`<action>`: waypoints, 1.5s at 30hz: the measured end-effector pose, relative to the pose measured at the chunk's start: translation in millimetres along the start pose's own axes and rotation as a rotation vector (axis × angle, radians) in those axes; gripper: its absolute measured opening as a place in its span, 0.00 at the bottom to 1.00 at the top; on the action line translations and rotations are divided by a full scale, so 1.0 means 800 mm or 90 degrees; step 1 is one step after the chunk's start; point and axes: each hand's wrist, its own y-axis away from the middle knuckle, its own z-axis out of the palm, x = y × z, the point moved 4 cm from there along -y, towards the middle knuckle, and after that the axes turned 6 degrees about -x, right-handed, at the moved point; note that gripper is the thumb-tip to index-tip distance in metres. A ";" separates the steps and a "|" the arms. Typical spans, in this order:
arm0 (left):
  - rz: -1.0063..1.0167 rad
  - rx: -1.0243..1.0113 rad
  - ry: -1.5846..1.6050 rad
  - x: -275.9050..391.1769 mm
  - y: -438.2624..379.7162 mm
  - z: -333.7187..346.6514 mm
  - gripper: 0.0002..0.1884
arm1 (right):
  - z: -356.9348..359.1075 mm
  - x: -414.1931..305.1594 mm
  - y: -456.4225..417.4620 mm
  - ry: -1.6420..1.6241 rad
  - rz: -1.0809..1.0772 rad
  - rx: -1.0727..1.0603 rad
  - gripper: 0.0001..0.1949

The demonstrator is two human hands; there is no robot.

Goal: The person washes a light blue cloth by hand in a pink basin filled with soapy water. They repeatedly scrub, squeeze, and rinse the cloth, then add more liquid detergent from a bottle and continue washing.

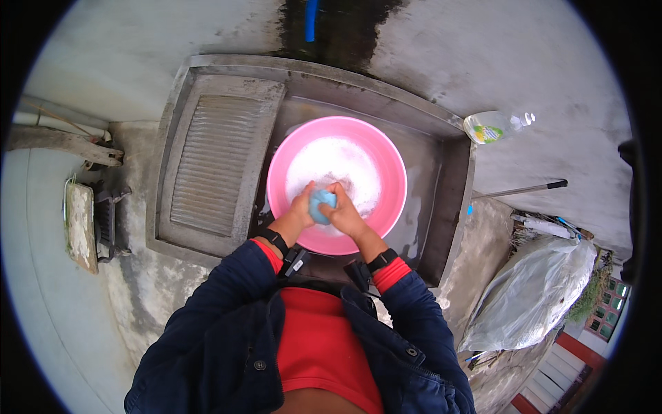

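Note:
Both of my hands are together over the near side of a pink plastic basin (pixel 336 124). Between them is a bunched light-blue cloth (pixel 322 206). My left hand (pixel 300 207) grips it from the left, and my right hand (pixel 345 211) has its fingers curled around the other side. White suds (pixel 331 158) cover the water in the basin, with a darker patch just beyond my fingers. Whether the cloth's lower part touches the water is hidden by my hands.
The basin stands in a concrete wash sink (pixel 434 207) with a ribbed washboard (pixel 220 160) at left. A detergent bottle (pixel 489 128) rests at the right back corner. A blue hose (pixel 310 20) hangs beyond. A plastic-covered bundle (pixel 535 295) lies at right.

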 end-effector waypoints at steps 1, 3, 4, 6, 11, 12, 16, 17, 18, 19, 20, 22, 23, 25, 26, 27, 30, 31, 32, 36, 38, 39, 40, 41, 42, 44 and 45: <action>0.015 -0.156 0.042 0.006 0.000 0.010 0.27 | 0.009 -0.014 0.005 0.011 -0.071 0.016 0.15; -0.009 -0.143 0.029 0.009 0.000 0.000 0.25 | 0.028 -0.033 0.011 0.149 -0.176 0.046 0.16; -0.053 -0.231 0.065 0.008 0.001 -0.001 0.24 | 0.034 -0.040 0.013 0.216 -0.230 0.059 0.16; -0.058 -0.275 0.100 0.005 -0.004 -0.011 0.23 | 0.037 -0.023 0.006 0.279 -0.159 0.060 0.15; 0.079 0.135 -0.080 -0.003 0.011 0.024 0.23 | -0.014 0.056 -0.027 0.425 0.216 0.088 0.19; 0.082 0.130 -0.093 -0.006 0.005 0.025 0.24 | -0.023 0.059 -0.029 0.435 0.207 0.069 0.21; 0.063 0.221 -0.147 0.002 0.015 0.006 0.26 | -0.055 0.097 -0.032 0.435 0.252 0.120 0.25; 0.048 0.250 -0.166 0.004 0.019 0.004 0.26 | -0.063 0.114 -0.032 0.431 0.294 0.146 0.25; 0.030 0.346 -0.251 0.009 0.036 0.016 0.26 | -0.062 0.126 -0.029 0.390 0.395 0.209 0.25; 0.033 0.337 -0.255 0.009 0.033 0.010 0.28 | -0.052 0.130 -0.032 0.481 0.351 0.133 0.25; 0.036 0.329 -0.258 0.009 0.029 -0.001 0.30 | -0.038 0.135 -0.033 0.571 0.304 0.057 0.24; 0.039 0.319 -0.227 0.005 0.022 -0.014 0.32 | -0.005 0.147 -0.028 0.607 0.197 -0.043 0.22; 0.038 0.315 -0.192 0.001 0.019 -0.015 0.31 | -0.013 0.161 -0.027 0.582 0.232 -0.054 0.21; 0.015 0.323 -0.170 -0.005 0.012 -0.034 0.29 | -0.033 0.153 -0.028 0.532 0.291 -0.086 0.21; -0.013 0.329 -0.190 -0.006 0.009 -0.046 0.28 | -0.040 0.160 -0.030 0.487 0.310 0.009 0.18; -0.041 0.336 -0.211 -0.005 0.007 -0.055 0.28 | -0.034 0.152 -0.034 0.283 0.273 0.016 0.17; -0.045 0.373 -0.133 0.001 0.037 0.016 0.24 | -0.015 0.071 -0.021 -0.060 0.198 -0.003 0.15; -0.014 0.233 -0.082 -0.001 0.017 0.006 0.25 | -0.007 0.041 -0.015 -0.042 0.111 0.002 0.15; 0.020 0.098 -0.032 -0.002 -0.010 -0.028 0.26 | 0.004 0.018 -0.007 -0.028 0.024 0.003 0.16; -0.027 -0.124 -0.012 0.006 -0.027 -0.045 0.23 | 0.037 -0.031 0.014 0.124 -0.154 0.042 0.17; -0.056 -0.114 0.000 0.008 -0.025 -0.053 0.22 | 0.043 -0.014 0.008 0.235 -0.124 0.026 0.19; -0.056 -0.104 0.008 0.009 -0.023 -0.051 0.23 | 0.045 -0.007 0.003 0.291 -0.108 0.019 0.20; -0.027 -0.084 0.023 0.007 -0.015 -0.028 0.23 | 0.039 -0.005 -0.002 0.296 -0.059 0.068 0.20; 0.003 -0.062 0.038 0.005 -0.005 -0.003 0.24 | 0.034 0.004 -0.008 0.313 0.000 0.084 0.20; 0.036 -0.041 0.055 0.003 0.000 0.010 0.25 | 0.025 0.015 -0.016 0.333 0.057 0.096 0.21; 0.079 0.091 -0.093 0.000 0.000 0.003 0.25 | -0.004 0.039 -0.030 0.355 0.209 0.056 0.23; 0.101 0.157 -0.169 0.002 0.000 0.000 0.24 | -0.013 0.045 -0.032 0.379 0.200 0.048 0.23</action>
